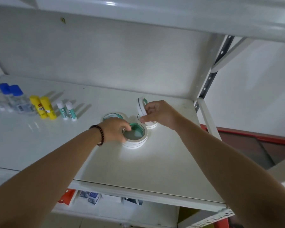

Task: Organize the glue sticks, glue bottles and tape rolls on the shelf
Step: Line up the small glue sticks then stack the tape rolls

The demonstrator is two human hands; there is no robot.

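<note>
Near the shelf's (171, 162) right edge, the right hand (158, 115) pinches an upright tape roll (141, 106) directly above a flat roll (150, 125). The left hand (115, 129) grips the neighbouring flat stack (135, 137), fingers inside its core.

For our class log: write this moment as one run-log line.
left hand: on flat tape roll | right hand: holding upright tape roll | glue: lined up left

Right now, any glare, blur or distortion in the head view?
Head view: glare streak on the upper shelf edge; bright pool of light around the tape rolls; glue bottles at far left are soft; wide-angle bends the shelf upright; left hand slightly motion-blurred.
</note>
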